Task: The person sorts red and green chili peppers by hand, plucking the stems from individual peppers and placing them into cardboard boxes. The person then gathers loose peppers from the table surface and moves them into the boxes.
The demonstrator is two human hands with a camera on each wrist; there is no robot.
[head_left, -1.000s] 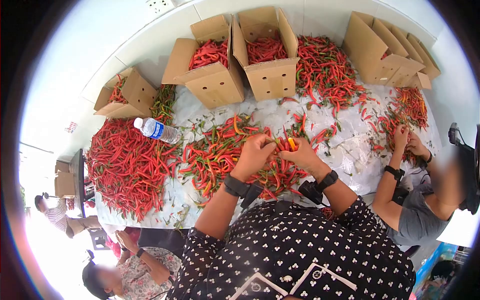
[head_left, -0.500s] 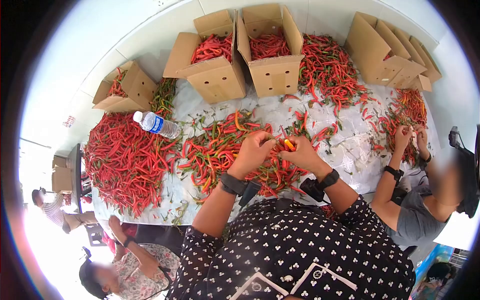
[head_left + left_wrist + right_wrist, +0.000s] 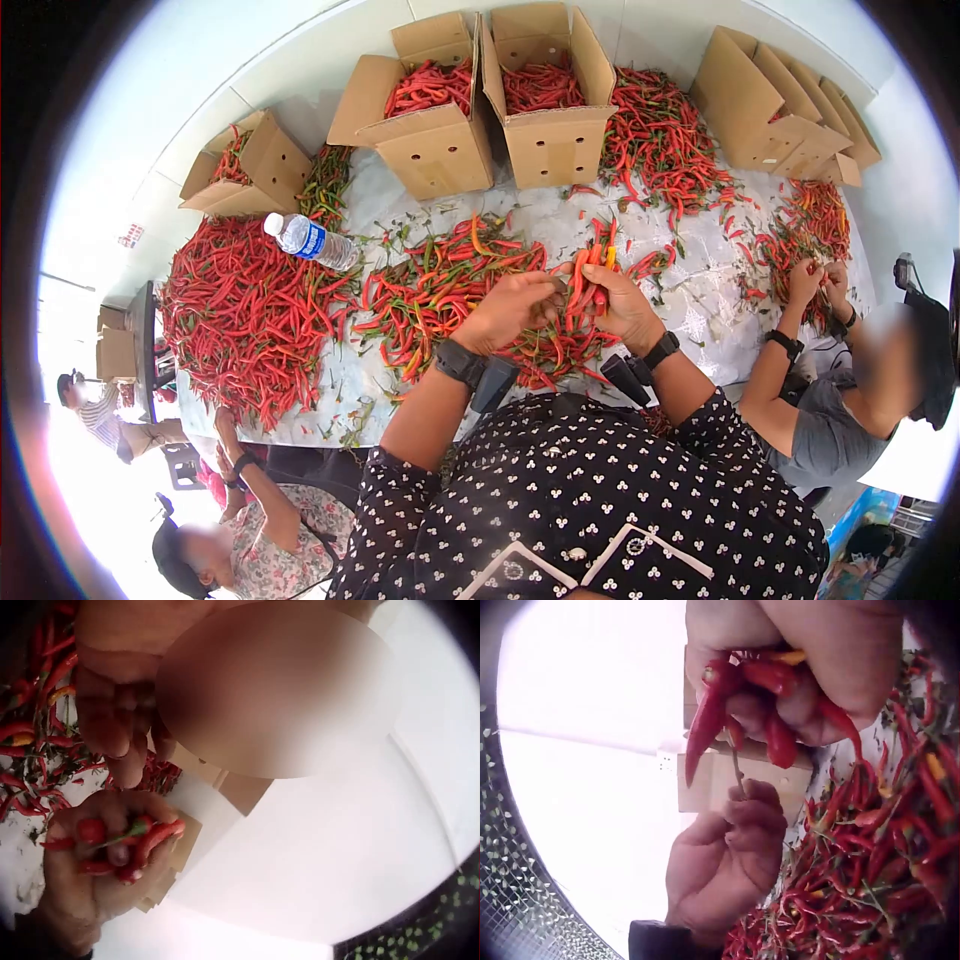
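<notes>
In the head view, my right hand holds a small bunch of red chilies, with an orange-yellow one among them. Seen from the right wrist, their red tips poke out between the curled fingers. My left hand is just beside it, and the right wrist view shows its thumb and fingers pinching a thin green chili stem below the bunch. Under both hands spreads a loose pile of red and green chilies with stems attached.
A larger red chili heap lies left, with a water bottle on its edge. Cardboard boxes of chilies line the back wall. Another person handles chilies at right; one in a floral shirt sits lower left.
My right hand has turned so its chilies point up and show more. My hands have drawn slightly apart. The floral-shirted person's hand has moved to the large heap.
</notes>
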